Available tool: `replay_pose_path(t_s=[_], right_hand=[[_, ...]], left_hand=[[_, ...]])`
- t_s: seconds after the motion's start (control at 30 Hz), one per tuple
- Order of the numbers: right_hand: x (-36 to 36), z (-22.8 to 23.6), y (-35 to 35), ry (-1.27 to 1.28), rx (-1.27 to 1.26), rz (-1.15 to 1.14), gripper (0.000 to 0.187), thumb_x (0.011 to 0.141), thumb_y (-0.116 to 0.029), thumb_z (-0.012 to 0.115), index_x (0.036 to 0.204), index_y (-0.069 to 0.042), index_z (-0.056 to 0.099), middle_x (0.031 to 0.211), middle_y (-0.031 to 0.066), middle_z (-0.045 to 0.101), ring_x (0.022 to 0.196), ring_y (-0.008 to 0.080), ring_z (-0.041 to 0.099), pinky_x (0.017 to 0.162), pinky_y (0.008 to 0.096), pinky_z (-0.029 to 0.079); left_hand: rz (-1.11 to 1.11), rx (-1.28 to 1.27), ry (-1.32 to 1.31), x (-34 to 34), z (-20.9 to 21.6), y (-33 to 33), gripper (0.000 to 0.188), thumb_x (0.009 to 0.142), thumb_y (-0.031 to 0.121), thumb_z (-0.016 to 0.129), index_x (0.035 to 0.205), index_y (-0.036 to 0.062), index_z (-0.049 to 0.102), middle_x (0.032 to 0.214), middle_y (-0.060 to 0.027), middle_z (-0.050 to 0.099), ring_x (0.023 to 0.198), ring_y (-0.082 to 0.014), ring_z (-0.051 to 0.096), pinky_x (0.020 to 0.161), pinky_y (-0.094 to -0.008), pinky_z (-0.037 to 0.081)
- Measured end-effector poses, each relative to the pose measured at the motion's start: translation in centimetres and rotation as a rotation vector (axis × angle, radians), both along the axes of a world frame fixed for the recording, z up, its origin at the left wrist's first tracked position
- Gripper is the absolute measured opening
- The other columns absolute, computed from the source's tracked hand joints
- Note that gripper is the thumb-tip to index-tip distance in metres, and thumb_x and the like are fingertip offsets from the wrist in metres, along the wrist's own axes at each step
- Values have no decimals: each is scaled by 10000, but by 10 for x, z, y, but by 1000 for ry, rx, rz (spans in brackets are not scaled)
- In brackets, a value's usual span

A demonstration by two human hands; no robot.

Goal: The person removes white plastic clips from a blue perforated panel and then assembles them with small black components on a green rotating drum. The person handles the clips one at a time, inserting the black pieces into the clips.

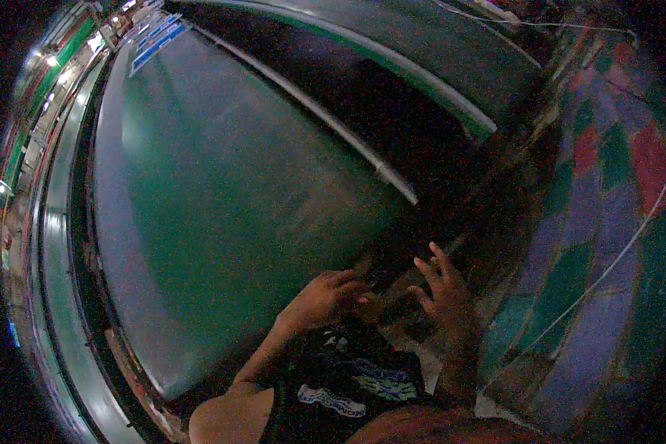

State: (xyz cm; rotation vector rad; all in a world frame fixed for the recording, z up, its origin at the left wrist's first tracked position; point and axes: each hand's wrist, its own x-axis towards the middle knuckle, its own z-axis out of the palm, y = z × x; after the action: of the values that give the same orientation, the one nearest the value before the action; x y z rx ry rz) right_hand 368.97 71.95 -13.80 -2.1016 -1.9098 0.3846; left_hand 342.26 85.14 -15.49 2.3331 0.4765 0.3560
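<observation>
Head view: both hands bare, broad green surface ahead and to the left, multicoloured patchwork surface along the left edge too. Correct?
One error: the head view shows the multicoloured patchwork surface along the right side, not the left. The rest stands: left hand and right hand bare, broad green surface ahead and to the left.

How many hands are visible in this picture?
2: the left hand near the lower edge of the large green surface; the right hand farther right. Others may be hidden in the dark.
</observation>
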Motion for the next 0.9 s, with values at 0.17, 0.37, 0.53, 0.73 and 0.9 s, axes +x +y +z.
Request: replay_pose_path(t_s=[0.17, 0.37, 0.53, 0.73, 0.9], right_hand=[[-12, -4, 1, 57, -57, 39, 564, 892, -337, 736, 1393, -143, 564, 1581, 158, 331, 1315, 360, 512, 1052, 469, 478], [-13, -6, 16, 31, -93, 120, 554, 894, -347, 731, 1384, -141, 576, 1571, 174, 340, 1280, 371, 530, 1023, 470, 500], [35, -33, 83, 150, -71, 117, 558, 894, -375, 728, 1379, -141, 581, 1562, 180, 349, 1267, 391, 542, 1011, 481, 504], [72, -67, 115, 163, -135, 131, 584, 892, -422, 723, 1370, -117, 582, 1554, 185, 361, 1263, 402, 549, 1008, 489, 503], [83, -65, 87, 121, -162, 107, 610, 900, -452, 706, 1369, -84, 576, 1553, 191, 358, 1307, 428, 504, 1051, 513, 466]], left_hand=[[3, 29, -15, -7, -6, 4, 351, 891, 246, 708, 1202, 94, 649, 1203, -146, 651, 1115, -374, 621, 965, -471, 498], [3, 24, 8, -8, 4, 28, 363, 901, 251, 699, 1221, 92, 639, 1239, -148, 638, 1149, -366, 612, 1001, -469, 484], [-63, 105, 42, 38, -7, 97, 373, 908, 255, 692, 1237, 90, 631, 1270, -149, 627, 1177, -358, 604, 1031, -467, 472], [-88, -6, 168, 70, -22, 125, 420, 877, 257, 716, 1250, 90, 618, 1284, -139, 623, 1204, -364, 585, 1065, -462, 446], [-97, -6, 122, 80, -23, 90, 405, 870, 228, 718, 1233, 76, 622, 1260, -141, 636, 1185, -370, 597, 1050, -459, 457]])
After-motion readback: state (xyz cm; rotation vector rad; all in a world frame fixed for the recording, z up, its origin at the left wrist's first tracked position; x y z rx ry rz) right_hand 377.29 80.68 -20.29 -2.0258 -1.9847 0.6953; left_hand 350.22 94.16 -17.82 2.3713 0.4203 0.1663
